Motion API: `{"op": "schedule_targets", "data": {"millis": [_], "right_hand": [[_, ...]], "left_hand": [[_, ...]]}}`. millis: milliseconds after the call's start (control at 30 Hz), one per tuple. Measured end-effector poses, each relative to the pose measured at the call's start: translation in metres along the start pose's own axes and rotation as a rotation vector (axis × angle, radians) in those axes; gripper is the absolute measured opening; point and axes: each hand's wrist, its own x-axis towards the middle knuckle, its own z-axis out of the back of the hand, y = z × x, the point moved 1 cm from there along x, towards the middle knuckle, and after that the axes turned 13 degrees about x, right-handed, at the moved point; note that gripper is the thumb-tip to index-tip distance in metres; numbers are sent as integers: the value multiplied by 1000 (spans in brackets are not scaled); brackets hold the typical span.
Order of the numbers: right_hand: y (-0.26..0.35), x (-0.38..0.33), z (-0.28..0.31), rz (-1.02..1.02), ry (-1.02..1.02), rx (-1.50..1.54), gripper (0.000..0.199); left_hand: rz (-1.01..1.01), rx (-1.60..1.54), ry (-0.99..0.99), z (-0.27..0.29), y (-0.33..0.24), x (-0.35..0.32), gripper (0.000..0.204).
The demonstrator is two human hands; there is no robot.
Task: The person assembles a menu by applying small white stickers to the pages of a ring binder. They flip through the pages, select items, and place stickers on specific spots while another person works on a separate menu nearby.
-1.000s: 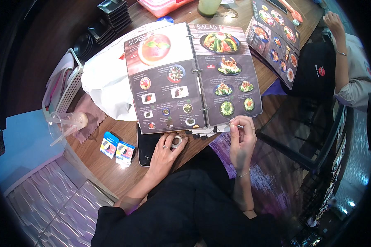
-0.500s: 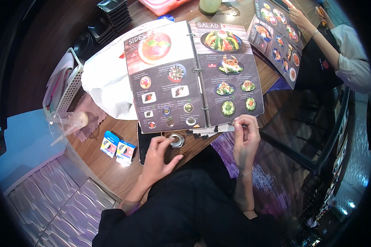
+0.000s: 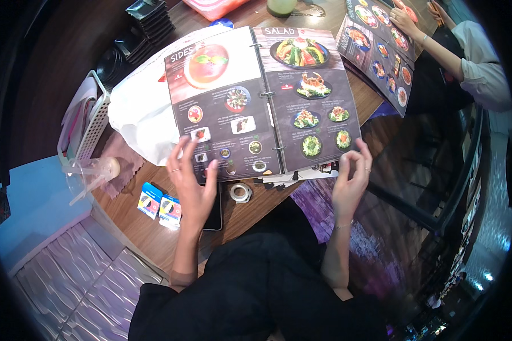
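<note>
A ring-bound menu (image 3: 316, 122) lies spread on the table, with food pictures on both dark pages. My left hand (image 3: 194, 184) is over its lower left corner, fingers spread and nothing in them; whether they touch the page I cannot tell. Beside the lower right corner, my right hand (image 3: 351, 179) is raised with its fingers loosely curled and apart, seemingly holding nothing. Just below the menu's bottom edge rests a small pale roll of tape (image 3: 240, 193). A dark, flat, phone-like object (image 3: 214, 213) shows partly between the left hand and that roll.
Two small blue packets (image 3: 160, 207) lie left of my left hand. Further left are a plastic cup (image 3: 88, 176) with a straw and a white basket (image 3: 98, 122). A white bag (image 3: 139, 116) sits behind the menu. At the right, another person's hand (image 3: 404, 23) touches a second menu (image 3: 375, 57).
My left hand has left the roll of tape and moved up and left to the menu's corner. The right hand has loosened its pinch and shifted slightly right.
</note>
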Motion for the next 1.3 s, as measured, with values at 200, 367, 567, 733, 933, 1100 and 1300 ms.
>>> {"op": "schedule_targets", "data": {"millis": [200,367,567,733,933,1100,1300], "right_hand": [[-40,21,16,-141,11,185,11],[-23,25,17,-97,-11,48,10],[-5,31,21,-71,-38,-24,10],[-11,34,16,-143,12,210,10],[-20,27,11,-133,35,156,9],[-21,23,9,-105,56,132,10],[-23,23,13,-96,73,159,13]], "left_hand": [[-283,-353,246,-8,-64,-7,39],[-235,-345,431,-12,-91,-19,60],[-214,-417,492,-11,-94,-21,64],[-185,-541,522,-13,-91,-18,63],[19,-172,156,-11,-35,-20,65],[-160,146,333,-6,2,-23,70],[-164,55,286,-7,8,-26,60]]}}
